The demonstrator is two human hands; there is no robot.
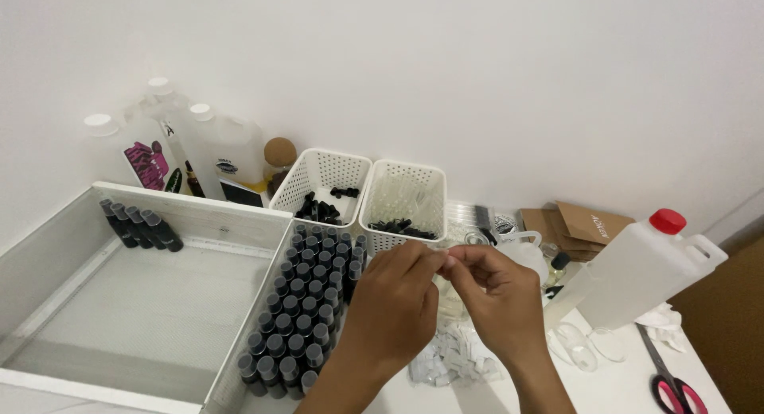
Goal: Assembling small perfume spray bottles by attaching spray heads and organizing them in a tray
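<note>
1. At the far left corner of the bench stand three translucent plastic jugs with white screw caps [208, 147], smooth-walled and labelled, with a cork-topped jar just right of them.
2. Nearer, a wide, shallow white tray [48, 255] with a dull, flat floor holds only one short row of small dark capped vials [139, 227] lying at its far left; most of its floor is bare, so little has been laid there so far.
3. Right of the tray, a dense block of upright dark vials with grey-black caps [306, 303] stands in tight rows, a large batch that looks not yet handled.
4. Behind it sit two white perforated plastic baskets [362, 195], one with black caps, one with clear droppers and a few black pieces.
5. The left hand [394, 307] and the right hand [497, 303] meet at centre, fingers [430, 259] pinched together on a tiny pale item, too small to identify, held above a heap of small white paper slips [454, 358].
6. Far right: brown card packets [585, 223], a tilted, translucent rectangular canister with a red cap [649, 271], and red-handled scissors [672, 386] at the near edge.
</note>
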